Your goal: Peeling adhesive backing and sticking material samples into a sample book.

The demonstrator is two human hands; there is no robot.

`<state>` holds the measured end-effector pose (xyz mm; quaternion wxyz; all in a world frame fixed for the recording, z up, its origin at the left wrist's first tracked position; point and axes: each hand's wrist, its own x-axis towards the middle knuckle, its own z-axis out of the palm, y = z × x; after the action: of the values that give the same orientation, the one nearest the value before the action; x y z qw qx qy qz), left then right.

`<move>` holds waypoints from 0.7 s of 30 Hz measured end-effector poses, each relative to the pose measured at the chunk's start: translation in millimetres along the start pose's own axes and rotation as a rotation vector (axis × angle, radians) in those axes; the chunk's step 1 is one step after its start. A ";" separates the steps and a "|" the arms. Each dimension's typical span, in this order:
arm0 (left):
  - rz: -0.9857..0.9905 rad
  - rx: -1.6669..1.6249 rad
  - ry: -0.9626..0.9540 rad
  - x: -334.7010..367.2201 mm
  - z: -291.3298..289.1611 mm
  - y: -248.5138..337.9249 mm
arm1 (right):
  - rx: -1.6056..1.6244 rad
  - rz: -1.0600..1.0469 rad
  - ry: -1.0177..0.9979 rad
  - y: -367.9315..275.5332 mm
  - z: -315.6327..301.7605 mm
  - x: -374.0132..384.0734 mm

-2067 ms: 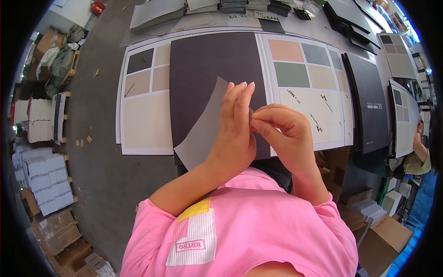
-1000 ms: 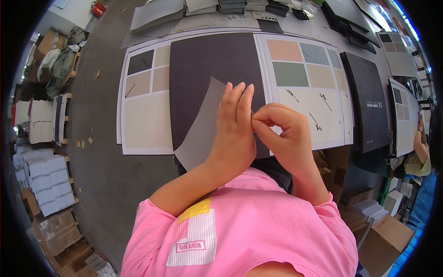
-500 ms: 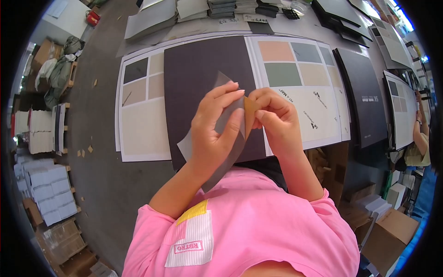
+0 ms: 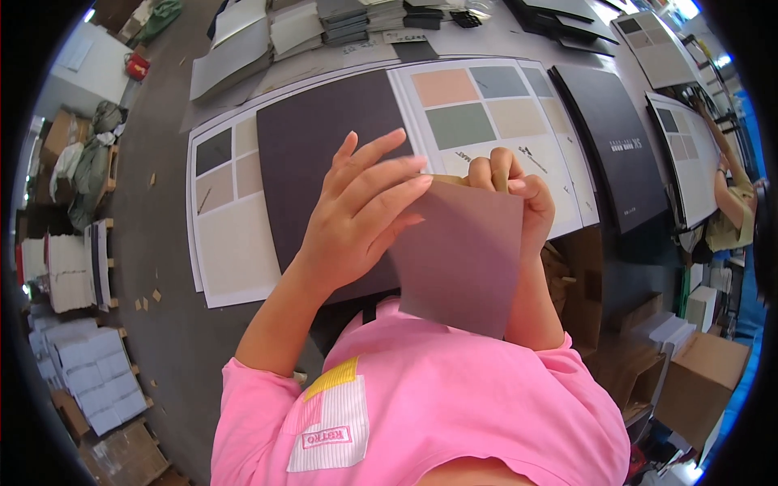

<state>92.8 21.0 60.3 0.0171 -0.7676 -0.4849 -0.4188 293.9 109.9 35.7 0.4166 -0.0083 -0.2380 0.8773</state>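
A greyish-mauve rectangular sample sheet [image 4: 466, 255] hangs in front of me, over the table's near edge. My right hand [image 4: 523, 198] pinches it at its upper right corner with curled fingers. Along the sheet's top edge shows a narrow tan-yellow strip [image 4: 451, 180], partly hidden by the fingers. My left hand [image 4: 356, 202] is open beside the sheet's upper left side, its fingers spread and slightly blurred. Whether its fingertips touch the sheet I cannot tell. Beneath both hands lies an open sample book with a dark page [image 4: 324, 138] and a white page of colour swatches [image 4: 494, 101].
Stacks of grey sheets [image 4: 296, 32] line the table's far side. To the right lies a closed dark binder [image 4: 612, 150]; beyond it, another person's arm [image 4: 729, 178] reaches toward another swatch board [image 4: 681, 158]. Cardboard boxes [image 4: 701, 389] stand lower right, and wrapped stacks [image 4: 97, 377] at left.
The sheet has turned so that its broad mauve face shows. My left hand has let go and spread its fingers; my right hand has moved slightly right with the sheet. The view has shifted.
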 end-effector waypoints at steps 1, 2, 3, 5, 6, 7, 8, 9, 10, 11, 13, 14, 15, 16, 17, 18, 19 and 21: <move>0.013 -0.011 -0.006 2.9 3.0 -1.5 | -0.052 -0.015 0.004 -3.4 -0.1 -4.2; 0.042 -0.045 -0.002 5.8 6.0 -3.4 | -0.077 -0.045 0.018 -7.4 -3.9 -9.4; 0.075 -0.089 -0.003 9.2 11.1 -4.4 | -0.085 -0.072 0.033 -10.9 -4.9 -16.2; -0.044 -0.209 -0.053 21.6 19.9 11.3 | -0.126 -0.118 0.075 -22.5 -5.6 -31.9; -0.082 -0.234 -0.091 26.2 25.7 17.3 | -0.155 -0.135 0.102 -27.8 -11.2 -40.0; 0.023 -0.185 -0.092 28.0 32.7 18.1 | -0.183 -0.151 0.137 -30.5 -17.7 -50.8; 0.077 -0.215 -0.083 30.3 37.7 19.7 | -0.204 -0.170 0.158 -35.4 -22.3 -60.1; 0.129 -0.241 -0.076 31.7 42.2 22.4 | -0.239 -0.192 0.227 -39.9 -28.3 -72.3; 0.148 -0.272 -0.013 35.3 45.5 27.7 | -0.228 -0.238 0.322 -44.2 -33.8 -86.7; 0.139 -0.308 0.027 38.3 46.3 32.2 | -0.214 -0.284 0.414 -48.6 -41.6 -104.1; 0.110 -0.339 0.115 48.9 43.4 38.9 | -0.243 -0.362 0.568 -63.8 -92.6 -155.9; 0.070 -0.319 0.108 53.9 37.1 39.4 | -0.283 -0.432 0.674 -68.4 -114.1 -179.1; 0.030 -0.308 0.103 57.9 33.1 38.0 | -0.297 -0.488 0.841 -74.7 -144.4 -210.6; 0.008 -0.282 0.085 60.9 32.3 36.9 | -0.307 -0.540 1.007 -80.9 -174.4 -243.0; -0.083 -0.297 0.100 61.7 30.3 37.5 | -0.403 -0.473 1.188 -85.2 -191.9 -270.8; -0.163 -0.326 0.111 66.1 31.3 39.4 | -0.195 -0.542 1.392 -85.4 -252.0 -315.8; -0.340 -0.435 0.103 69.7 25.8 43.3 | -0.387 -0.498 1.456 -83.7 -285.0 -360.4; -0.391 -0.427 0.009 76.2 19.5 42.1 | -1.002 -0.036 1.686 -75.4 -307.8 -409.3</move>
<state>150.7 62.7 113.9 -0.2241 -0.6438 -0.5245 -0.5101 681.4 -23.8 -280.4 0.4116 -0.8045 -0.2073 0.3749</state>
